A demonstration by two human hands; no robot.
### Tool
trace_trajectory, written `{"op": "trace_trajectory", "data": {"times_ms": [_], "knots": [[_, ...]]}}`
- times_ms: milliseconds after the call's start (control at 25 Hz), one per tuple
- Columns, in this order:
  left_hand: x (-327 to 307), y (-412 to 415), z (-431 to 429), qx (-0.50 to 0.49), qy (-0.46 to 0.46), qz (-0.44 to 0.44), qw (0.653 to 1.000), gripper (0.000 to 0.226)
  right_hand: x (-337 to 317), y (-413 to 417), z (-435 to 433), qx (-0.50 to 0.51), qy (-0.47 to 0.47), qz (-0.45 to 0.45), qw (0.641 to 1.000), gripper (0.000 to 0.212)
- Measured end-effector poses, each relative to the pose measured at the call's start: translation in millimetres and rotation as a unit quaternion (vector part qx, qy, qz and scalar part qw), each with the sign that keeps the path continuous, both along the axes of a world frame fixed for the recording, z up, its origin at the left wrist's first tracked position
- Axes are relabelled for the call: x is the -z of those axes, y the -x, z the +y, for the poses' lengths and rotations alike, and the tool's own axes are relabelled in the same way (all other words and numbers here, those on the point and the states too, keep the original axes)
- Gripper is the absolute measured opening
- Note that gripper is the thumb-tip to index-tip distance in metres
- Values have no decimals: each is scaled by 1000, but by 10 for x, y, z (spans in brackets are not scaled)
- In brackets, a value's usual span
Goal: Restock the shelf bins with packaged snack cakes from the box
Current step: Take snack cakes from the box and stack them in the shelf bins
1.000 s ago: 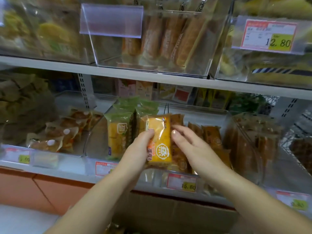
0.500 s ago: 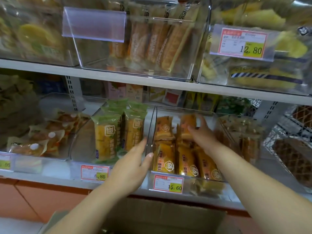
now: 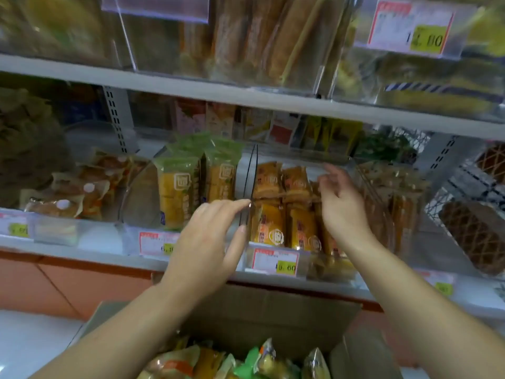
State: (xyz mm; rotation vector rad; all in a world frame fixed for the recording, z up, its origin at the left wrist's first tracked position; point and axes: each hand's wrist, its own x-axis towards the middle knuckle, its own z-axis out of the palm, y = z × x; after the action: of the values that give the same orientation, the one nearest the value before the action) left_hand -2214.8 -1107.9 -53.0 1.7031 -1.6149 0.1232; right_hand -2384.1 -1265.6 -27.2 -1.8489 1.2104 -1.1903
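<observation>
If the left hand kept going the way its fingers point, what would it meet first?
The left hand points up and right at the clear divider wall of the orange-cake bin. Its fingertip looks at or almost on that edge; depth is unclear.

Snack cakes [image 3: 287, 214] stand in the shelf bin [image 3: 355, 170] — the box [image 3: 273, 310] sits below, in front.

On the price tag [image 3: 275, 262] fixed below the orange-cake bin [image 3: 300, 170], ".60" is read; other tags are blurred.
</observation>
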Motion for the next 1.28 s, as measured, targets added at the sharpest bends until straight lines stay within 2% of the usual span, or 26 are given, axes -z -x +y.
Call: {"op": "trace_trajectory", "data": {"times_ms": [80, 160, 240, 320, 400, 480, 560, 680, 760, 880, 960, 1040, 1160, 1280], "knots": [[130, 72, 207, 64, 0, -36, 997, 35, 84, 114, 538, -52, 102, -49, 992, 26], [409, 160, 381, 103, -92, -49, 989, 30, 355, 214, 983, -124, 185, -19, 975, 24], [801, 187, 535, 107, -211, -45, 971, 32, 790, 298, 1265, -192, 179, 46, 964, 26], [1184, 187, 702, 99, -337, -47, 935, 37, 1285, 389, 1348, -235, 81, 200, 948, 30], [1507, 196, 869, 97, -436, -58, 893, 43, 1868, 537, 1238, -249, -73, 404, 877, 38], [1714, 262, 1013, 106, -500, -60, 857, 49, 2317, 702, 1132, -224, -234, 480, 815, 42], [1833, 349, 1101, 106, -526, -95, 838, 53, 2565, 808, 1168, -201, -361, 465, 783, 48], [1923, 427, 1078, 64, -538, -133, 830, 53, 2783, 772, 1365, -179, -455, 400, 776, 65], [2011, 468, 974, 40, -566, -147, 810, 56, 2852, 687, 1481, -169, -468, 368, 786, 77], [2127, 556, 801, 23, -607, -151, 780, 65, 2892, 698, 1489, -173, -470, 381, 777, 96], [2177, 559, 711, 9, -627, -108, 771, 72, 2822, 753, 1452, -194, -469, 403, 761, 100], [2194, 541, 664, 1, -642, -54, 765, 75, 2752, 795, 1449, -216, -451, 421, 757, 95], [2235, 530, 664, 8, -636, 34, 771, 60, 2660, 843, 1449, -214, -441, 374, 787, 75], [2167, 502, 681, -5, -586, 215, 781, 46, 2501, 943, 1314, -190, -463, 281, 819, 69]]}}
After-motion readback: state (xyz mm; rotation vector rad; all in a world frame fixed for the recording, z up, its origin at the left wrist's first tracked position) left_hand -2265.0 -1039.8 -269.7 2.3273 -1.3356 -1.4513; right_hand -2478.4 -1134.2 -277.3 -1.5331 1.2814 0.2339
